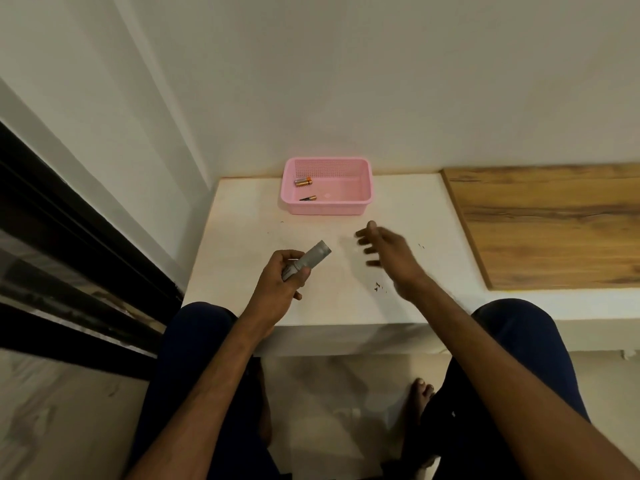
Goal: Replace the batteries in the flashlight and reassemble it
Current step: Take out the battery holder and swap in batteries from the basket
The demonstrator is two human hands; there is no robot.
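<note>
Head view, seated at white table. Left hand grips silver flashlight around its narrower body, fingers and thumb curled round it; the wider end sticks out past the fingers, tilted toward far right and held just above the table surface. Cannot tell whether that end is capped or open. Right hand hovers over the table to the right of the flashlight, apart from it, fingers spread and extended, holding nothing; its outline is motion-blurred, so finer finger detail is unreadable. Pink perforated basket sits at the far edge of the table against the wall, beyond both hands. Inside it, at the left side: one larger battery with orange and metallic bands, lying on its side near the far wall, and a thinner battery nearer, also lying down, the two apart. A few dark specks lie on the table near the right wrist. Wood-grain panel adjoins the table on the right. Dark window frame runs along the left. Knees in dark trousers flank the near table edge; a bare foot rests on the floor below.
</note>
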